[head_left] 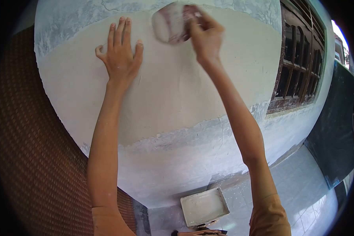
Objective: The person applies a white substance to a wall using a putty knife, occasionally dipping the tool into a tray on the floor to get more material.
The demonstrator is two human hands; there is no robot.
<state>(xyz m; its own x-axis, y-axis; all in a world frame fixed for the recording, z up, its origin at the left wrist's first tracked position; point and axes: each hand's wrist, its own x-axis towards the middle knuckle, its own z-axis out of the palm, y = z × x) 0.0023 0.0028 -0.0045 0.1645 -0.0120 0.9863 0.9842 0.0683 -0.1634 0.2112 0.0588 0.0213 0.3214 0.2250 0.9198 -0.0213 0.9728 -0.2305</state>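
My left hand [121, 55] lies flat against the wall [165, 90], its fingers spread, holding nothing. The wall has a broad beige-grey coat, bordered above and below by patchy bluish-white areas. Higher up and to the right, my right hand [207, 37] grips a rounded whitish piece with dark red markings [172, 23] by its right side. This piece is against or very close to the wall near the top of the coat. Motion blurs it, and its exact kind cannot be made out.
On the tiled floor [240, 196] below stands a pale rectangular tray [205, 207], its inside whitish. A brown wooden window [301, 59] is set in the wall at right. Brown woven-looking surface [39, 137] runs along the left, and a dark panel [334, 126] stands far right.
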